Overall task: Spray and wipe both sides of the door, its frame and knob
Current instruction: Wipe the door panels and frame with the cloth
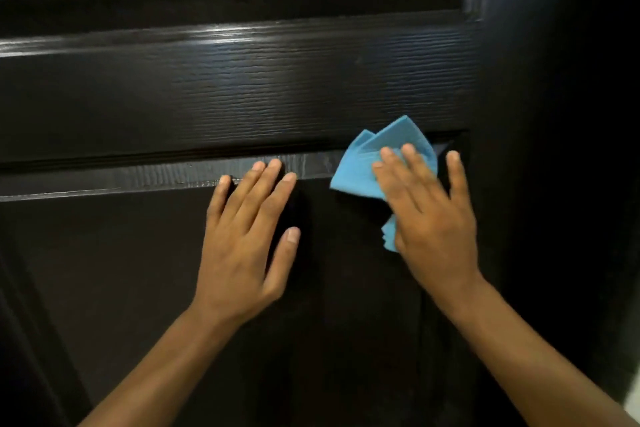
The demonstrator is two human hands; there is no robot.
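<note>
The left hand (pixel 242 239) lies flat, fingers spread, on the dark door (pixel 242 90). The right hand (pixel 429 215), its grip spread, presses a blue cloth (pixel 381 152) against the panel's corner.

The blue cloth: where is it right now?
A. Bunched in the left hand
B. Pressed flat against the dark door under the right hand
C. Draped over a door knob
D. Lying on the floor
B: the blue cloth lies under the spread fingers of the right hand, flat on the dark door at the lower panel's top corner, while the left hand rests bare on the door beside it.
</note>
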